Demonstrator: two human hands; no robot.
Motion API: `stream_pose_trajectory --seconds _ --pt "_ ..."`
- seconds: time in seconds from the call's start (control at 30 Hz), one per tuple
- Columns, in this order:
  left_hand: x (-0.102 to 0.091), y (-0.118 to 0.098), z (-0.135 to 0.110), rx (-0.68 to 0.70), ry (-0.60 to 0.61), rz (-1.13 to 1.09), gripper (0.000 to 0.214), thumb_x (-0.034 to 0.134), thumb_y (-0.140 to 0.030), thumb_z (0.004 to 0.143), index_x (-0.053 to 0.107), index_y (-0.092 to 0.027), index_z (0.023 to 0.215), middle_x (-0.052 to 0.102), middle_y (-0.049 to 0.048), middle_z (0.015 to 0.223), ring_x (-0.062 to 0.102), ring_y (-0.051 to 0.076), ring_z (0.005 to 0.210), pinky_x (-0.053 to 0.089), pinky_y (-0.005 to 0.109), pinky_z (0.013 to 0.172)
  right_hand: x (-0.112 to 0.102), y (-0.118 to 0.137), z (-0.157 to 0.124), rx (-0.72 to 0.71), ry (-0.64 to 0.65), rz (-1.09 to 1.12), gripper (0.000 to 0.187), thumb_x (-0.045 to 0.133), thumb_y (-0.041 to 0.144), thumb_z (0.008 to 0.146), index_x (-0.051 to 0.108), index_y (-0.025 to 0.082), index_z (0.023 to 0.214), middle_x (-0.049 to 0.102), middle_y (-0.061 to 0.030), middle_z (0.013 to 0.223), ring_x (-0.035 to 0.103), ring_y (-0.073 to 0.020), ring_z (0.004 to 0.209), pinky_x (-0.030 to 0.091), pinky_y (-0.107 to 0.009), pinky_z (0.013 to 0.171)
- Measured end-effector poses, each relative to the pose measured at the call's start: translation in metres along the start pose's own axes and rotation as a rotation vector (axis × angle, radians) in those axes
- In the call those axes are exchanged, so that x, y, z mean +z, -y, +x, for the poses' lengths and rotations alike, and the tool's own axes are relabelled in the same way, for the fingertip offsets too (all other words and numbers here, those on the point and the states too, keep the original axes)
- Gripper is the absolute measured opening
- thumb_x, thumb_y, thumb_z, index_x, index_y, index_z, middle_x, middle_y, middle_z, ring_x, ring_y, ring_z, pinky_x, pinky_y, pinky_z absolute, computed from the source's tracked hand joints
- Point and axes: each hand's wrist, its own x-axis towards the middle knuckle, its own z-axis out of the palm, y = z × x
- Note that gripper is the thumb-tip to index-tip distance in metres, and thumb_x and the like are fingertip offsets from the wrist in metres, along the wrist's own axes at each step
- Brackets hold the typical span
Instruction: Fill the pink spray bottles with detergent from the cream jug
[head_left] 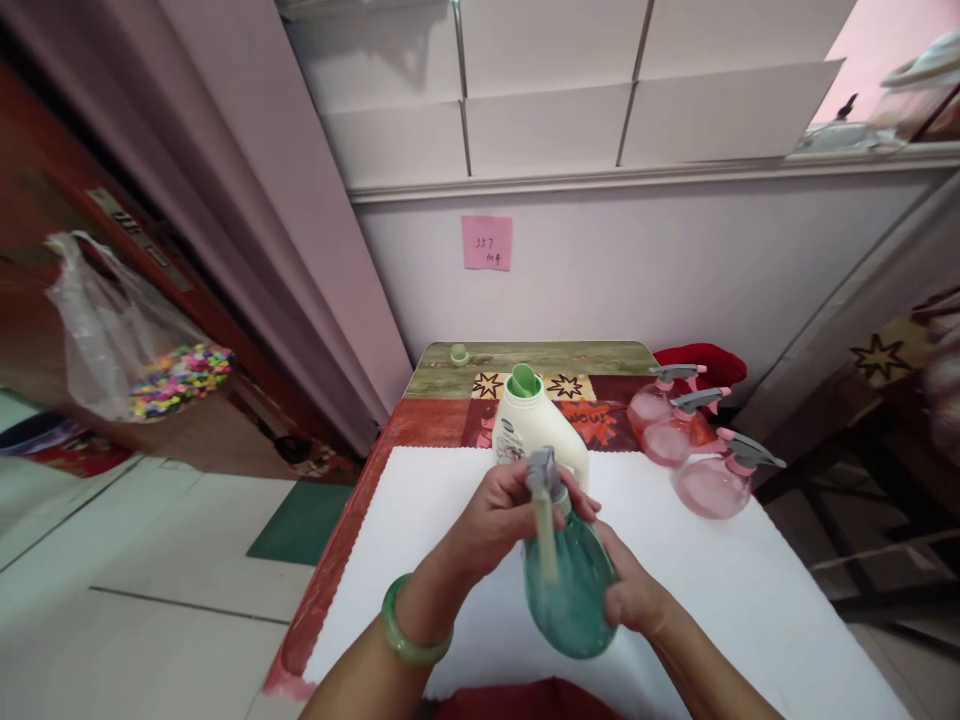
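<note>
Close in front of me, a teal see-through spray bottle (574, 595) is tilted, with a grey spray head and a pale green trigger (546, 535) at its top. My left hand (504, 512) has its fingers closed around the spray head and neck. From the right side, my right hand (631, 588) grips the body of the bottle. Just behind them stands a cream detergent bottle (534, 422), its green spout uncapped and its lower part hidden by my hands. A small green cap (459, 354) lies at the table's far left corner.
Three pink spray bottles (712, 487) with grey heads stand along the table's right side. A white sheet (420, 520) covers much of the table. A pink note (487, 243) is stuck on the wall. At left hangs a plastic bag (105, 330) of colourful small pieces.
</note>
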Motion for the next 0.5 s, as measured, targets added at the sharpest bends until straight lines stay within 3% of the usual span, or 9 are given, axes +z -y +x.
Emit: stream_pose_trajectory --seconds 0.1,0.17,0.23,0.37,0.43,0.5 --pt "0.007 0.001 0.0 0.057 -0.348 0.136 0.035 0.087 -0.032 0.07 0.071 -0.019 0.098 0.074 0.0066 0.094 0.068 0.022 0.09 0.051 0.035 0.087 0.004 0.002 0.001 -0.062 -0.195 -0.121 0.101 0.086 0.068 0.057 0.054 0.022 0.141 0.064 -0.0145 0.134 0.058 -0.0392 0.127 0.046 -0.051 0.108" --pt "0.008 0.002 -0.001 0.075 -0.442 0.269 0.04 0.089 -0.034 0.066 0.07 -0.019 0.098 0.074 0.0073 0.099 0.067 0.022 0.093 0.05 0.034 0.089 0.007 0.0 0.001 -0.127 -0.291 -0.214 0.096 0.088 0.061 0.059 0.053 0.024 0.141 0.057 -0.0135 0.144 0.05 -0.039 0.136 0.039 -0.051 0.115" --pt "0.006 0.001 -0.003 0.084 -0.389 0.304 0.043 0.087 -0.039 0.07 0.07 -0.018 0.104 0.074 0.0098 0.107 0.066 0.025 0.101 0.049 0.036 0.093 0.008 -0.002 0.001 -0.147 -0.316 -0.23 0.095 0.087 0.062 0.061 0.053 0.025 0.141 0.056 -0.0129 0.145 0.05 -0.0387 0.136 0.04 -0.05 0.114" --pt "-0.001 -0.003 -0.006 0.066 -0.148 0.106 0.039 0.067 -0.042 0.09 0.068 -0.019 0.12 0.07 0.0137 0.121 0.063 0.029 0.115 0.045 0.041 0.101 0.004 -0.002 0.001 -0.131 -0.29 -0.142 0.095 0.085 0.064 0.062 0.05 0.025 0.141 0.062 -0.0124 0.137 0.06 -0.0367 0.125 0.048 -0.046 0.105" --pt "-0.004 -0.005 -0.005 0.048 -0.131 0.088 0.031 0.06 -0.038 0.095 0.071 -0.018 0.115 0.071 0.0133 0.118 0.062 0.027 0.115 0.044 0.041 0.102 0.002 -0.001 0.0 -0.135 -0.274 -0.129 0.094 0.085 0.064 0.062 0.051 0.025 0.14 0.063 -0.0115 0.135 0.061 -0.0358 0.122 0.049 -0.045 0.104" --pt "-0.005 -0.007 -0.002 0.042 -0.147 0.133 0.023 0.066 -0.033 0.092 0.073 -0.018 0.107 0.073 0.0112 0.11 0.064 0.024 0.108 0.046 0.036 0.097 0.0 0.0 -0.001 -0.139 -0.278 -0.149 0.093 0.086 0.064 0.061 0.051 0.026 0.139 0.063 -0.0102 0.133 0.062 -0.0342 0.118 0.05 -0.043 0.101"
